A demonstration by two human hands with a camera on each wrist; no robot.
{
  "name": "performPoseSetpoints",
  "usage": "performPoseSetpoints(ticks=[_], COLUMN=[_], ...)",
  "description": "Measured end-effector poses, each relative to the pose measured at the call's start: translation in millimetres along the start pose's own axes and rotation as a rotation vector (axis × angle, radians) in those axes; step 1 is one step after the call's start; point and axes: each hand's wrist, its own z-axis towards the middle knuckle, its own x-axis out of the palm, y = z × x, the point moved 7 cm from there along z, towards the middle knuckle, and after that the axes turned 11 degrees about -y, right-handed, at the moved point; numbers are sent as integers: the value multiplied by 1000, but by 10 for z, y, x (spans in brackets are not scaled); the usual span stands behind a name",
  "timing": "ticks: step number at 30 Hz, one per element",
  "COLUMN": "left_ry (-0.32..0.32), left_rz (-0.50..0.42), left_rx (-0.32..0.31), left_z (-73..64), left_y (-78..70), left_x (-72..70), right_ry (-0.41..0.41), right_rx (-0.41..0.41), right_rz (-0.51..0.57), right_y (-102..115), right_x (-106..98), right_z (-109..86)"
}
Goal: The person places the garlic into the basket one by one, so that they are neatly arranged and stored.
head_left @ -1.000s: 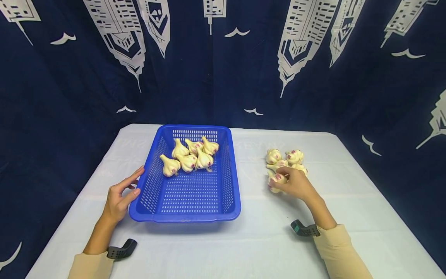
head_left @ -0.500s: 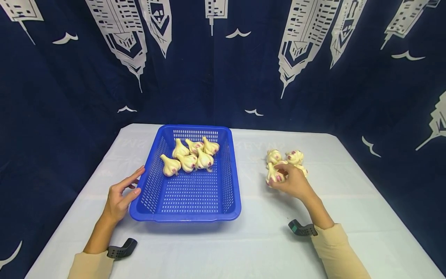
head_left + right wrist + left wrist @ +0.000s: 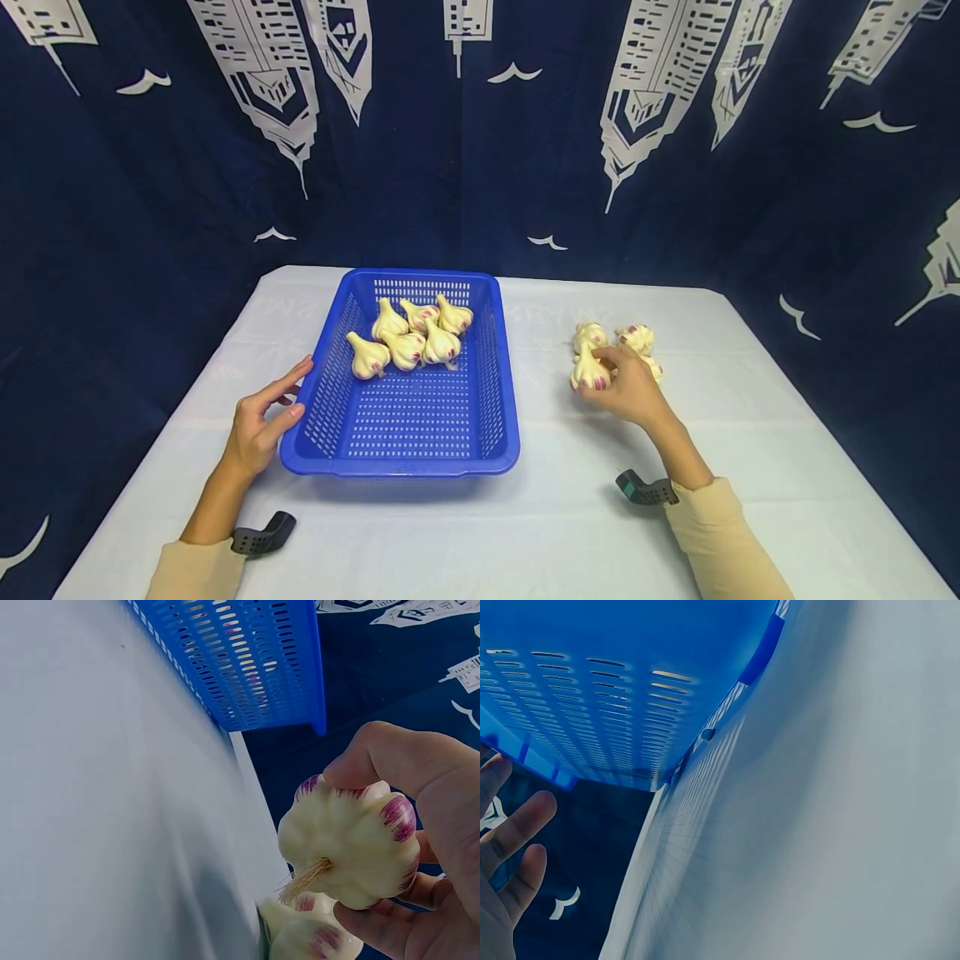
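Observation:
My right hand (image 3: 633, 390) pinches a garlic bulb (image 3: 588, 373), pale with purple streaks, between thumb and fingers. The right wrist view shows the held bulb (image 3: 349, 840) root end toward the camera, with another bulb (image 3: 311, 930) below it. Beside and behind that hand lie several more garlic bulbs (image 3: 636, 337), partly covered by the fingers. My left hand (image 3: 255, 427) rests its fingertips and thumb at the left rim of a blue plastic basket (image 3: 412, 417). Fairly straight fingers (image 3: 529, 821) show by the basket wall in the left wrist view.
Several garlic bulbs (image 3: 405, 350) sit together at the back of the basket. White cloth covers the table (image 3: 555, 517), and a dark blue curtain (image 3: 450, 183) with white building prints hangs behind it. Black bands (image 3: 262, 533) circle both wrists.
My right hand has lifted the garlic bulb and brought it slightly left and back, its stem end now tipped upward. The left hand and the basket stay in place.

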Motion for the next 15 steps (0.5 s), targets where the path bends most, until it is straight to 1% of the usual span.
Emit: performPoseSetpoints(ticks=[4, 10, 15], left_ry=[11, -9, -16], left_rz=[13, 8, 11], left_rx=[9, -1, 2], left_z=[3, -3, -7], left_y=[-8, 1, 7], left_x=[4, -3, 0], right_ry=[-3, 5, -7], right_rx=[-7, -31, -60], right_rz=[17, 29, 33], right_y=[41, 108, 192], right_x=[-6, 7, 0], right_z=[24, 77, 137])
